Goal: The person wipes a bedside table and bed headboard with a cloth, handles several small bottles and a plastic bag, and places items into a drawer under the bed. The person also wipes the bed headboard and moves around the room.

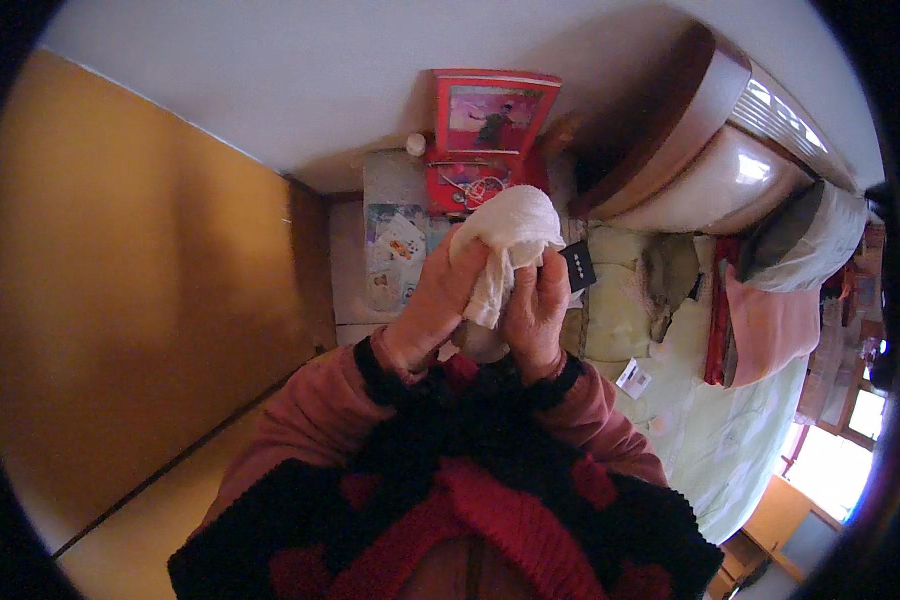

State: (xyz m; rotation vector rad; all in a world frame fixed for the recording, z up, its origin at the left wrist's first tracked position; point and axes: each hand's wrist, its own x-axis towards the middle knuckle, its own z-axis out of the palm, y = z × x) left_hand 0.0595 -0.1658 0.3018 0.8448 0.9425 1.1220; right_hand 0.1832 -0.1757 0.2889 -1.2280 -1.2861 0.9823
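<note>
A white cloth (515,218) is bunched up between my hands in front of my chest, its top rounded and a loose fold hanging down. My left hand (438,300) is closed around its left side, thumb pressed on the fabric. On the other side, my right hand (538,312) pinches the lower right edge of the cloth with bent fingers. Whether anything sits inside the cloth is hidden. Just beyond it, a red box (494,112) stands with its lid raised, and a white cable (476,188) lies coiled in it.
A small table (382,172) with printed papers (400,248) stands ahead, by the wall. To the right is a bed (690,420) with a curved headboard (670,130), a grey pillow (806,238), a folded pink blanket (770,325) and a white card (633,379). A yellow-brown cabinet (140,270) fills the left.
</note>
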